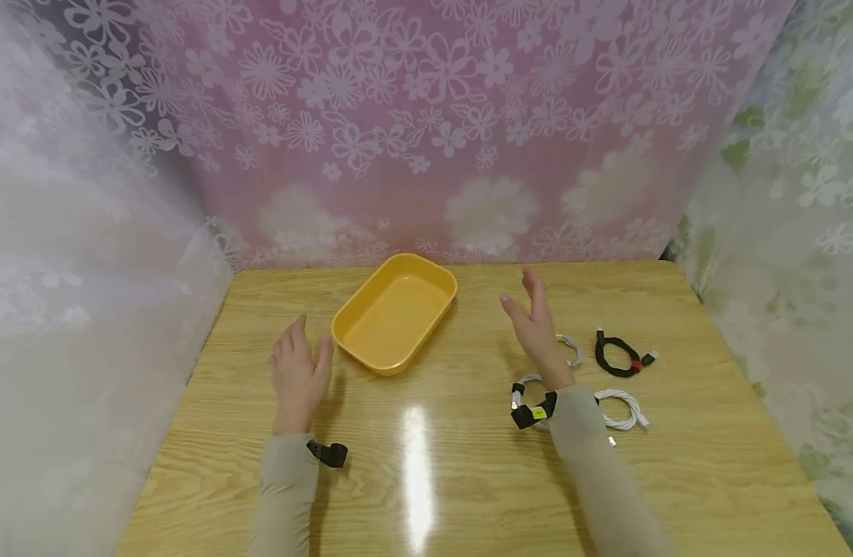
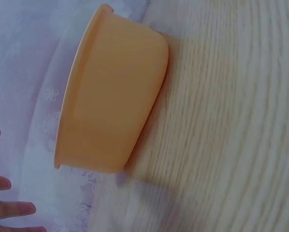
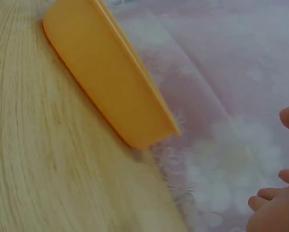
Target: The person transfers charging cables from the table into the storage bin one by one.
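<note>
While the left hand [image 1: 299, 379] and right hand [image 1: 537, 333] flank the yellow tray [image 1: 398, 319] on the tabletop [image 1: 475, 480], each grip hangs loose, thumb apart, holding nothing; probably best to meet opposite sides evenly, clear of the coiled cables [image 1: 636, 410].

A pink hanging [image 1: 426, 155] closes off the back, printed with white outlined flowers above and larger, blurry pale blooms low down near the table's far edge. On the left a whitish, translucent sheet [image 1: 99, 271] slopes down in soft folds, with a darker grey patch near the upper corner where it meets the pink. The right-hand sheet [image 1: 802, 232] is pale, with white flowers and green leaves. Between them sits a yellowish wood-grain table [image 1: 482, 464], its glossy top catching a long white glare [image 1: 417, 480] near the front.
</note>
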Demonstrator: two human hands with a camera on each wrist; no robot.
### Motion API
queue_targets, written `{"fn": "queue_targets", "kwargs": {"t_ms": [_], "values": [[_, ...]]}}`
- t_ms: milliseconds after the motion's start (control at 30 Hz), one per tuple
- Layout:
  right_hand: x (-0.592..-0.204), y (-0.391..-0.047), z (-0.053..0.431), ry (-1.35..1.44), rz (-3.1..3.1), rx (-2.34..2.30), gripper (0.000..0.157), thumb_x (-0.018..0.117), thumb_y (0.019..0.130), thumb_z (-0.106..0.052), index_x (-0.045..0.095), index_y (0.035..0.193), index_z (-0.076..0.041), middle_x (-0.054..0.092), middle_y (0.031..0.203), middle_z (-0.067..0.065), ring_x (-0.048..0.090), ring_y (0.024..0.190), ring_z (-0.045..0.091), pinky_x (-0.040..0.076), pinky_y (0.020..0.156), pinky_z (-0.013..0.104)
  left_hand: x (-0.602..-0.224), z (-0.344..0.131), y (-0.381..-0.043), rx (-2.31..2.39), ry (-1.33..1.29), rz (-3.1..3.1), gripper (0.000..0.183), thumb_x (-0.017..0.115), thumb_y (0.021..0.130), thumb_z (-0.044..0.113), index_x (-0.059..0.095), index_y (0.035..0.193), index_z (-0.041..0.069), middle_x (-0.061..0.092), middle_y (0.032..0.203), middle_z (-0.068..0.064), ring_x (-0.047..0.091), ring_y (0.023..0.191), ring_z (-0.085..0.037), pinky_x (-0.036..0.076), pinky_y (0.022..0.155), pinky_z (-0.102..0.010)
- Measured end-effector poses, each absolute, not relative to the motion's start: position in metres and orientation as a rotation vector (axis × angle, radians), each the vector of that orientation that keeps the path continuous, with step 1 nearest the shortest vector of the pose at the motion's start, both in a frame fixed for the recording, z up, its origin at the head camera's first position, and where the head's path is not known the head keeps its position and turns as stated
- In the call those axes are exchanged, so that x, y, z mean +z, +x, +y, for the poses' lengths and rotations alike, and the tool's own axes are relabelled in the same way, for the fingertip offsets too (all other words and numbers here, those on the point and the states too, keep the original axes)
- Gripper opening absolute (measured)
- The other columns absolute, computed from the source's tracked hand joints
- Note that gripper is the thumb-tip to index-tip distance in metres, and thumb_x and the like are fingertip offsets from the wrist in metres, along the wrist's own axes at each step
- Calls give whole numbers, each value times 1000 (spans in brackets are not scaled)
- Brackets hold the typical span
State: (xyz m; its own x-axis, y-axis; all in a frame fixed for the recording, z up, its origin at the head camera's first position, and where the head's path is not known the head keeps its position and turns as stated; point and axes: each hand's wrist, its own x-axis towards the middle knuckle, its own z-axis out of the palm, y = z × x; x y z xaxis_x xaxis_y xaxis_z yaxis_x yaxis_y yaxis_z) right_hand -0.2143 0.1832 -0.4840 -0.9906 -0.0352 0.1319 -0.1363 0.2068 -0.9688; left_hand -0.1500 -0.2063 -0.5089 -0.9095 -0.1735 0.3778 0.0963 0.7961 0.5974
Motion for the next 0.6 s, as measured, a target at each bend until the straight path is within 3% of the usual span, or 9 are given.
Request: {"fn": "queue_targets", "kwargs": {"t_ms": [267, 400, 600], "values": [[-505, -248, 153, 96, -2408, 2086, 75, 54, 100, -39, 10, 159, -25, 9, 164, 1, 7, 151, 21, 18, 115, 57, -517, -188, -162, -1052, 176, -2545, 68, 53, 98, 35, 29, 148, -3, 35, 146, -28, 32, 134, -44, 23, 107, -61], [-510, -263, 136, 68, -2469, 2165, 82, 58, 99, -38, 4, 159, -24, 4, 165, 6, 4, 151, 24, 16, 116, 57, -523, -177, -168, -1172, 201, -2531, 70, 52, 98, 33, 25, 150, -5, 28, 150, -29, 27, 139, -43, 20, 112, -57], [-524, -274, 111, 82, -2545, 2172, 90, 60, 98, -34, -4, 159, -21, -3, 166, -1, 0, 151, 20, 12, 119, 48, -540, -163, -178, -1279, 155, -2478, 71, 56, 97, 25, 23, 150, -9, 31, 148, -30, 30, 137, -43, 21, 113, -54]]}}
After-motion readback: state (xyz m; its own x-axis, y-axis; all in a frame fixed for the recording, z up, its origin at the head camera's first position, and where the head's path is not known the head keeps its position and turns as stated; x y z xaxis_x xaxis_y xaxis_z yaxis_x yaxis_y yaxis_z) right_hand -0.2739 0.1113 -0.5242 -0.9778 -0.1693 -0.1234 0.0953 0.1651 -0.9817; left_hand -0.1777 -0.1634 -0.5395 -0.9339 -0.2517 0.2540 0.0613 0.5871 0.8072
